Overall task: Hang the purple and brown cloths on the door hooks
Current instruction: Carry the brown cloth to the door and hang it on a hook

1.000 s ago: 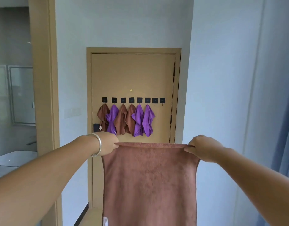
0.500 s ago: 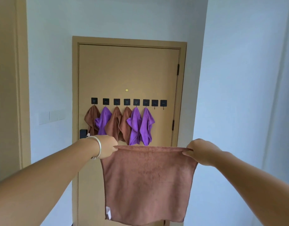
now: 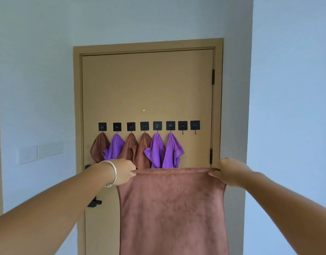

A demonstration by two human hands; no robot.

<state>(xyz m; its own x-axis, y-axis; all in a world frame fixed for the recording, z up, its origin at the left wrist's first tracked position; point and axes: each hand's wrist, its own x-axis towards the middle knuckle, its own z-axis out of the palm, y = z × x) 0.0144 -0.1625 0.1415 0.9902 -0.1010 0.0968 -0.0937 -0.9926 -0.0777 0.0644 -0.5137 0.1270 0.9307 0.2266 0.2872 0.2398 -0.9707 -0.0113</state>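
Observation:
I hold a brown cloth (image 3: pixel 173 210) spread flat in front of me, hanging down from its top edge. My left hand (image 3: pixel 124 172) pinches its top left corner and my right hand (image 3: pixel 227 171) pinches its top right corner. Ahead is a tan door (image 3: pixel 147 85) with a row of several black hooks. Brown cloths (image 3: pixel 99 148) and purple cloths (image 3: pixel 156 150) hang from the left hooks. The two rightmost hooks (image 3: pixel 182 126) (image 3: pixel 195 125) are bare. The held cloth hides the lower door.
A black door handle (image 3: pixel 94 202) sticks out at the door's left side, below my left arm. White wall (image 3: pixel 35 89) with a switch plate (image 3: pixel 40 151) lies to the left. Another white wall (image 3: pixel 291 107) closes in on the right.
The door has come closer and larger in view. Both hands keep their pinch on the brown cloth's top corners, held level.

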